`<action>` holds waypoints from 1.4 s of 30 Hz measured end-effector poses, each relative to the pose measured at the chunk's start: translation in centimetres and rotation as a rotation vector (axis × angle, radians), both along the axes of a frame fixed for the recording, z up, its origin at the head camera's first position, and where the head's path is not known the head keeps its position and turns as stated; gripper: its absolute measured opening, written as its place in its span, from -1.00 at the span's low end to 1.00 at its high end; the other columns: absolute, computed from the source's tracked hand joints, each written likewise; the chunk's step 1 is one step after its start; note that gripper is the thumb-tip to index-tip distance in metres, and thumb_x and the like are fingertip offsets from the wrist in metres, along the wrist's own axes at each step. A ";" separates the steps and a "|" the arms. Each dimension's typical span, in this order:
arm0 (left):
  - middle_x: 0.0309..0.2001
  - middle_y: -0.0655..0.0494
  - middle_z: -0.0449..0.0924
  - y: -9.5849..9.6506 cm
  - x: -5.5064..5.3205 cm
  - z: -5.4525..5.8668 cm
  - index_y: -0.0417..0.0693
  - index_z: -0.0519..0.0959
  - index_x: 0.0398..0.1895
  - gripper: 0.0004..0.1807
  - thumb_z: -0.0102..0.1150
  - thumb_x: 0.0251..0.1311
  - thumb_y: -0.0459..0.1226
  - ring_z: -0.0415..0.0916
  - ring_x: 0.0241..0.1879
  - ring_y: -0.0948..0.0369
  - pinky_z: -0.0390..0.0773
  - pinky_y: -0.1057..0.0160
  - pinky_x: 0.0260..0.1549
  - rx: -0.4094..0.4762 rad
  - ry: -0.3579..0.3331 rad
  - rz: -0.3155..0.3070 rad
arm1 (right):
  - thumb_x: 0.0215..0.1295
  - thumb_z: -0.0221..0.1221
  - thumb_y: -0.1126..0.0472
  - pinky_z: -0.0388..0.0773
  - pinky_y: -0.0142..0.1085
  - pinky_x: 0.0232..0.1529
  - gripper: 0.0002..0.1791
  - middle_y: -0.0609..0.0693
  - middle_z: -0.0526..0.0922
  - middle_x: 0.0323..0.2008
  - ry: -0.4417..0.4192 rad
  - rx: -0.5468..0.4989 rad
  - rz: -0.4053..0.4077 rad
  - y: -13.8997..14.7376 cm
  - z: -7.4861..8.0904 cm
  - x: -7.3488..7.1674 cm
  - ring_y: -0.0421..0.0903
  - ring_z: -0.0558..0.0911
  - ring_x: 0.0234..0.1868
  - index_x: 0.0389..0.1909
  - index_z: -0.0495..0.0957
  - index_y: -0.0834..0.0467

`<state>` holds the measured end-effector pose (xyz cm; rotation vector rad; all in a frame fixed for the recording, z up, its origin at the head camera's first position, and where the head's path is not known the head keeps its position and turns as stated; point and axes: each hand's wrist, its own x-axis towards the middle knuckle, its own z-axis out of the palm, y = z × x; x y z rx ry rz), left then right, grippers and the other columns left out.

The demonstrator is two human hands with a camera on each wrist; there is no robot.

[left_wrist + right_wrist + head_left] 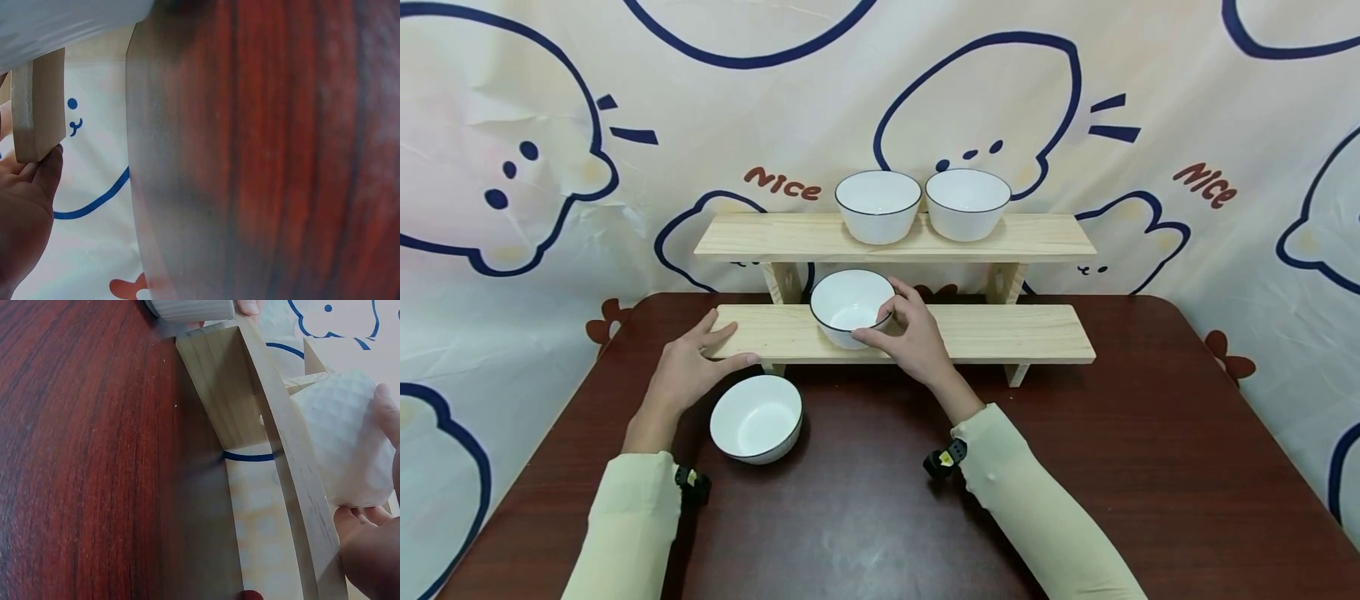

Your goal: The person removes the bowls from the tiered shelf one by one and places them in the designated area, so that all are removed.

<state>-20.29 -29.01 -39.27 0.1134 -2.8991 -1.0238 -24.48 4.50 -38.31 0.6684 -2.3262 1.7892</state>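
Note:
My right hand [910,333] holds a white bowl [842,302] with a dark rim on the lower wooden shelf, thumb at its near side and fingers at its right. In the right wrist view, the fingers and thumb bracket that bowl's textured wall [344,434]. At the shelf's left end, my left hand [685,371] grips the lower board [760,329]. The left wrist view shows that hand [28,219] against the board's end [40,106]. A second white bowl [756,421] stands upright on the table, just right of the left hand.
Two more white bowls [877,207] [967,204] stand side by side on the upper shelf [760,237]. The two-tier wooden stand is at the back of the dark brown table [865,517]. Behind it hangs a cartoon-printed cloth [820,108].

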 end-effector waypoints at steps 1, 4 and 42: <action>0.61 -0.08 -0.11 0.0 0.0 0.0 -0.06 0.36 0.47 0.06 0.37 0.01 0.36 -0.03 0.51 -0.28 0.21 -0.35 0.30 0.001 0.001 0.001 | 0.12 0.53 0.15 0.26 -0.01 0.41 -0.60 0.12 0.17 0.52 0.000 -0.004 0.004 0.0 0.0 0.0 0.14 0.22 0.50 -0.40 0.46 0.24; 0.61 -0.08 -0.11 0.0 0.0 0.0 -0.06 0.36 0.47 0.06 0.37 0.00 0.36 -0.02 0.51 -0.28 0.21 -0.35 0.30 0.002 0.002 0.000 | 0.11 0.53 0.17 0.26 0.00 0.42 -0.59 0.16 0.17 0.52 -0.001 -0.011 0.009 0.0 0.1 0.0 0.14 0.21 0.51 -0.39 0.46 0.27; 0.59 -0.16 -0.04 -0.2 0.0 -0.4 -0.14 0.40 0.42 0.00 0.43 0.03 0.27 0.04 0.49 -0.29 0.26 -0.33 0.28 0.005 0.076 -0.018 | 0.03 0.56 0.31 0.39 -0.10 0.34 -0.60 0.11 0.24 0.51 0.018 -0.061 0.095 0.8 -0.5 2.5 0.09 0.39 0.42 -0.42 0.43 0.20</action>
